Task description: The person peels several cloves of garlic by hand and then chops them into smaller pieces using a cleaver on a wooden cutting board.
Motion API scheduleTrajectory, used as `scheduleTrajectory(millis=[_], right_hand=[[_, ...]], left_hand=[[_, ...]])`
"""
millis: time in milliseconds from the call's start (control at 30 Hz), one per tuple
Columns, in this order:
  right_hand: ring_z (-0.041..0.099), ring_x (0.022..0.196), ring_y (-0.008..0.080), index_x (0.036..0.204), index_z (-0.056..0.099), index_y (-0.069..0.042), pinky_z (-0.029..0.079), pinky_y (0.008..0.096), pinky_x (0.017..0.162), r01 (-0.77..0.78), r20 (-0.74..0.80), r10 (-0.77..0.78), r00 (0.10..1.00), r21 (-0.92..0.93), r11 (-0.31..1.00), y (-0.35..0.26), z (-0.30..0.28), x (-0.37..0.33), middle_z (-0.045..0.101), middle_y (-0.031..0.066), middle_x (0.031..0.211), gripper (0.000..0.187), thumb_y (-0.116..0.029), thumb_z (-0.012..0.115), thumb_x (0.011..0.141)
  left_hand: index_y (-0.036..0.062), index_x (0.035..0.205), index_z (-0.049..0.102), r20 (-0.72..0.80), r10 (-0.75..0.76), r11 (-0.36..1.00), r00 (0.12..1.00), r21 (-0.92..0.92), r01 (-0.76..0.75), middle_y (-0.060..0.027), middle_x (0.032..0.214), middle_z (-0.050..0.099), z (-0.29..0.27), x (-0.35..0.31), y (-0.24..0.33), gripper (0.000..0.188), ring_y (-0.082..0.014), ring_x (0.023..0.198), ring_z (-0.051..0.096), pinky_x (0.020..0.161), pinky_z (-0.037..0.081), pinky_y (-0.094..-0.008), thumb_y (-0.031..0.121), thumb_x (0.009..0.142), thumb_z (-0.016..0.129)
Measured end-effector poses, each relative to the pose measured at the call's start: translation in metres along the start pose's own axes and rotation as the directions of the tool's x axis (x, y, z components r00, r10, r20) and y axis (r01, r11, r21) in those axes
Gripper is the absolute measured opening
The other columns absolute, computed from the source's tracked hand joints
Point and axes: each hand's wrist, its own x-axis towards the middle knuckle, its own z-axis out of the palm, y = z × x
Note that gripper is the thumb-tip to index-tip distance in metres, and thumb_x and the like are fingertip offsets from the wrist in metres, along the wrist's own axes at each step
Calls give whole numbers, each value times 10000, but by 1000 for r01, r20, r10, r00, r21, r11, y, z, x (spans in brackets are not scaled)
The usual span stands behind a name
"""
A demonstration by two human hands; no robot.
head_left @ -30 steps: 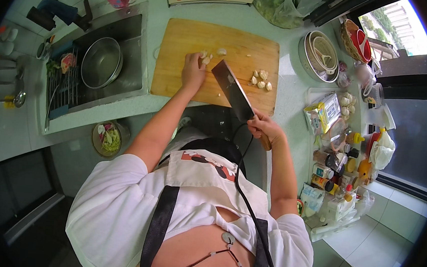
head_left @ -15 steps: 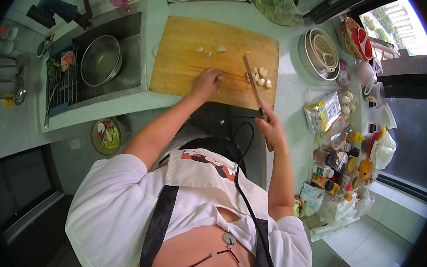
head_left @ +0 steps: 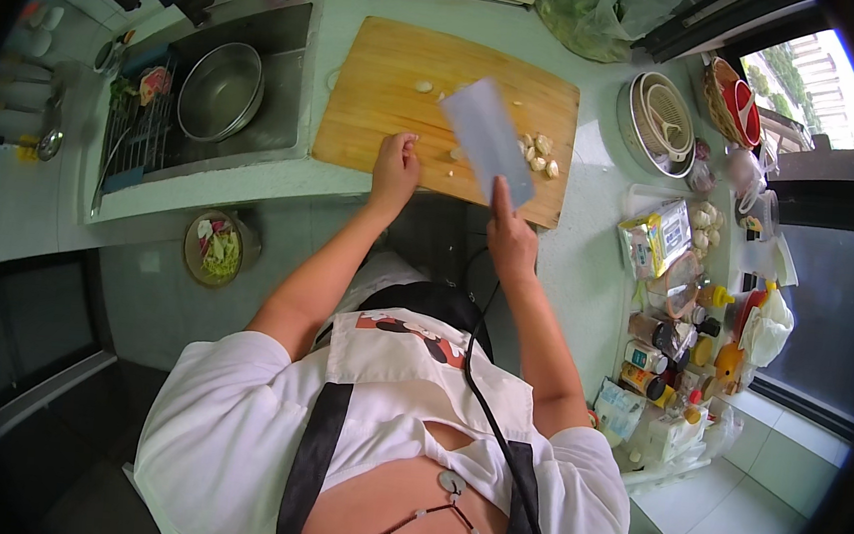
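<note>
done: small pile of garlic [head_left: 538,153] on cutting board [head_left: 380,93] | left: loose bits | right hand [head_left: 512,236] grips knife [head_left: 487,139] | left hand [head_left: 396,164] curled, holds nothing

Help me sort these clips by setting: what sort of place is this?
Most likely a home kitchen: a sink holding a steel bowl, a wooden cutting board with garlic cloves, and condiment bottles along the counter.

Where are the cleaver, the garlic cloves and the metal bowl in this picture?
cleaver [head_left: 487,136], head view, middle of the flat blade
garlic cloves [head_left: 539,153], head view, middle of the pile on the board
metal bowl [head_left: 220,91], head view, inside bottom
</note>
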Motion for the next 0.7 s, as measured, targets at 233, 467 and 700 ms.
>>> scheduleTrajectory(millis=[233, 467, 700], right_hand=[[606, 625, 342, 1366, 227, -283, 458, 461, 520, -48, 379, 108, 919, -165, 985, 14, 17, 0, 599, 177, 694, 631, -71, 434, 809], [599, 605, 325, 1357, 251, -316, 451, 458, 505, -38, 129, 36, 991, 12, 999, -14, -3, 0, 597, 153, 702, 731, -42, 508, 730], [590, 578, 362, 1362, 254, -282, 458, 466, 521, 30, 279, 21, 960, -180, 983, 22, 18, 8, 580, 188, 633, 592, -96, 428, 828]], left_hand=[[28, 895, 511, 113, 151, 977, 982, 134, -166, -109, 839, 491, 3, -15, 3, 224, -258, 729, 519, 656, 436, -338, -6, 692, 599], [17, 830, 507, 59, 64, 994, 996, -92, -58, -109, 847, 474, 1, -19, 0, 182, -244, 730, 500, 635, 432, -304, -88, 682, 523], [-3, 822, 489, 4, 129, 991, 992, -32, -129, -112, 846, 476, 3, -19, -6, 200, -224, 713, 494, 626, 431, -289, -126, 679, 421]])
